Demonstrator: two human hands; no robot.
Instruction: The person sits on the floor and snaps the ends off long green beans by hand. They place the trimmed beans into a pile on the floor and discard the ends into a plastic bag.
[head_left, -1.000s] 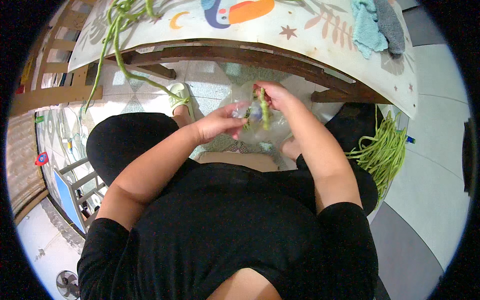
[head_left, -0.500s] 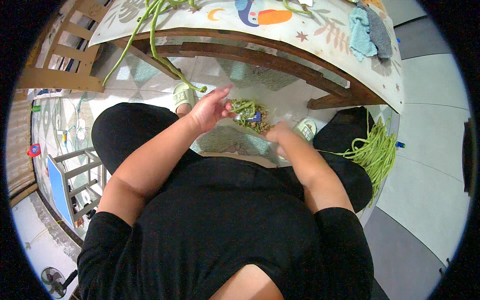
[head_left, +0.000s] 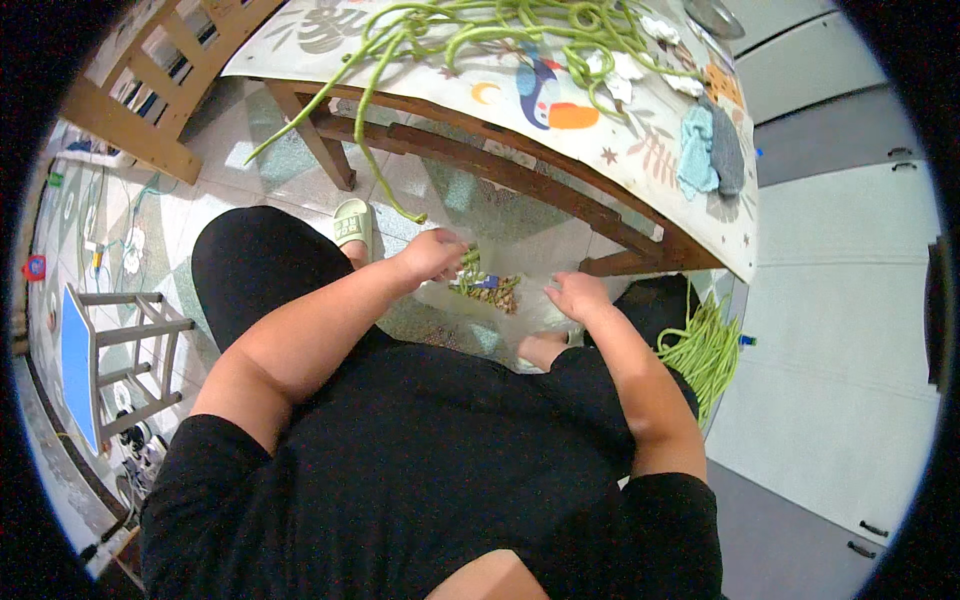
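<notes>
1. Left hand (head_left: 432, 256): fingers curled down onto the near end of a small heap of cut beans (head_left: 487, 288); whether it grips a piece cannot be told.
2. Right hand (head_left: 577, 296): held apart from the left, fingers loosely spread, just right of the heap, holding nothing that shows.
3. Cut beans: green and brownish bits lying low between the knees, on what looks like a clear bag or sheet; its edges are hard to make out.
4. Desk (head_left: 640, 170): patterned cover, wooden frame, directly above and beyond the hands; its far side is cut off at the rim.
5. Long green beans (head_left: 480, 25): tangled on the desk, several strands hanging over the near edge (head_left: 372, 150).
6. Blue-grey cloths (head_left: 708, 150): on the desk's right end.
7. Second bundle of long beans (head_left: 705, 350): on the floor to the right, partly hidden by the right forearm.
8. Pale green sandal (head_left: 351, 222): on the left foot, by the desk leg.
9. Blue-topped stool (head_left: 80, 362): far left, well apart.
</notes>
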